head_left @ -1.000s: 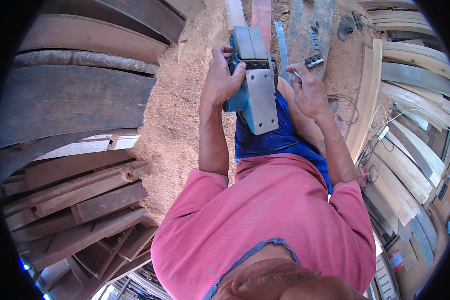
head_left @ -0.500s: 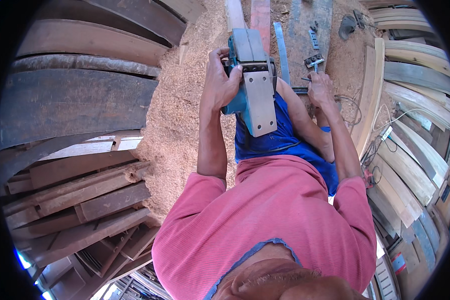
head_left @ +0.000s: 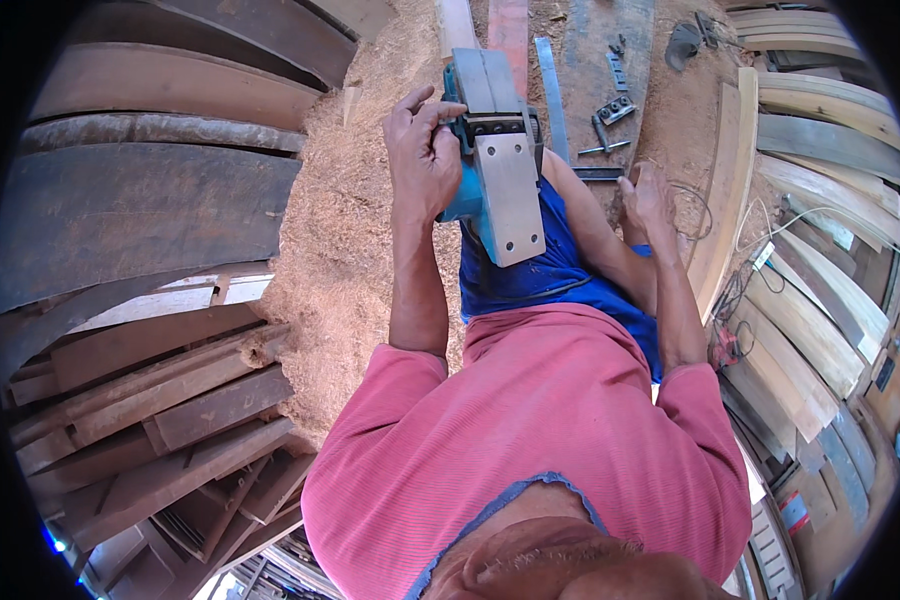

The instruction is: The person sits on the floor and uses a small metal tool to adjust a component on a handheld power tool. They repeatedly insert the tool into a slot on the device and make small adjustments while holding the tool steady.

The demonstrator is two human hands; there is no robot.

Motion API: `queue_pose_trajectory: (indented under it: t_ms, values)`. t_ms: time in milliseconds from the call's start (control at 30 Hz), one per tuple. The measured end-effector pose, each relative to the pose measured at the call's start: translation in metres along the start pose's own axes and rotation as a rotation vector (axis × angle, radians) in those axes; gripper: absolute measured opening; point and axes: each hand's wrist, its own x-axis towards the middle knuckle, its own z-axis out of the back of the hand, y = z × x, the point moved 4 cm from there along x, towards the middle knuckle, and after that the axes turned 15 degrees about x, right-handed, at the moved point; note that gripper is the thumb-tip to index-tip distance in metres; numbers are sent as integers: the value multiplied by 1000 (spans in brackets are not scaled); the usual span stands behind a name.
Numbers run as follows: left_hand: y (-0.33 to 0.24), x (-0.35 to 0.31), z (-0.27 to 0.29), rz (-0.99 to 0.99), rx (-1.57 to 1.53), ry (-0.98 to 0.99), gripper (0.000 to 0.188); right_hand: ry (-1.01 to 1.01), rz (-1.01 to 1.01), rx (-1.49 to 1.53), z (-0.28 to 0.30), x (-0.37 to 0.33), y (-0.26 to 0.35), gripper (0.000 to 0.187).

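Observation:
An upturned electric hand planer (head_left: pixel 508 195), teal with a metal sole, rests over my lap with its dark cutter slot facing up. My left hand (head_left: pixel 422 155) is at its left side, index fingertip touching the edge by the cutter slot, thumb apart and other fingers loosely bent. A T-shaped wrench (head_left: pixel 606 148) lies on the board ahead, beside a small dark metal block with holes (head_left: pixel 616 109). My right hand (head_left: pixel 652 203) hovers by my knee, nothing visible in it, thumb apart from loosely bent fingers. Nearest to it is a black bar (head_left: pixel 598 174).
A metal strip (head_left: pixel 552 97) and a small blue-grey slotted piece (head_left: pixel 616 70) lie on the worn board (head_left: pixel 580 30). Wood shavings (head_left: pixel 340 230) cover the ground. Stacked planks flank both sides, dark at left (head_left: pixel 140 210), paler at right (head_left: pixel 815 310). Cables (head_left: pixel 745 300) run along the right.
My right hand has let go of the T-shaped wrench and drawn back toward my knee. My left thumb has come off the planer's sole, and that hand has shifted slightly left.

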Motion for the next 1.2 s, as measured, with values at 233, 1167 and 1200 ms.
queue_pose_trajectory:
  t_ms: [233,1167,1200]
  values:
    - [-6,-1,-3,-47,42,14,39,-134,51,43,-20,-13,15,50]
    - [-7,-3,-1,-47,54,-33,38,-288,260,768,132,-132,130,27]
    - [-8,-2,-1,-44,67,-29,38,-295,247,774,131,-141,136,27]
